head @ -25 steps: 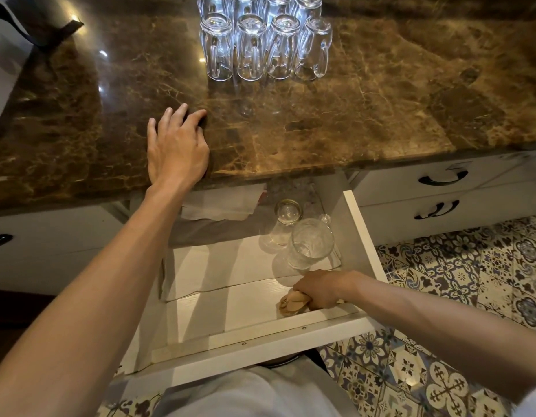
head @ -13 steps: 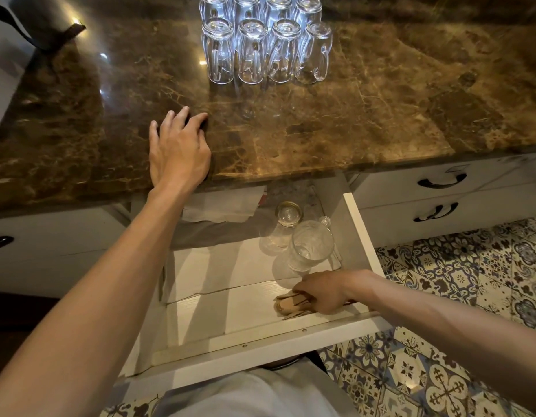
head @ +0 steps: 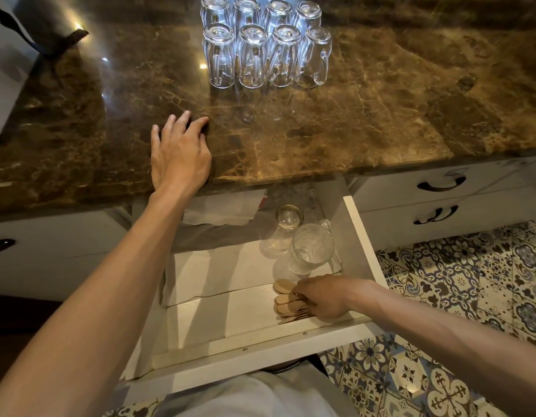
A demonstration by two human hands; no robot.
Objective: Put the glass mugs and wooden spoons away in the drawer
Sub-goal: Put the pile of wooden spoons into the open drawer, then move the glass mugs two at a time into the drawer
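The white drawer (head: 366, 236) stands pulled out below the brown marble counter (head: 366, 115). Two glass mugs (head: 309, 251) sit at its right back. Several wooden spoons (head: 283, 299) lie fanned on the drawer floor near the front right; my right hand (head: 324, 296) rests on their handles, fingers closed over them. Several more glass mugs (head: 265, 52) stand upside down in two rows at the back of the counter. My left hand (head: 179, 158) lies flat on the counter edge, fingers spread, holding nothing.
White paper (head: 224, 210) lies at the drawer's back left. Closed white drawers with black handles (head: 441, 183) are to the right. A patterned tile floor (head: 471, 296) lies below. A dark object (head: 50, 28) sits at the counter's far left.
My right hand has lowered the bundle of wooden spoons onto the drawer floor, and they have spread out into a fan. My left hand has stayed on the counter.
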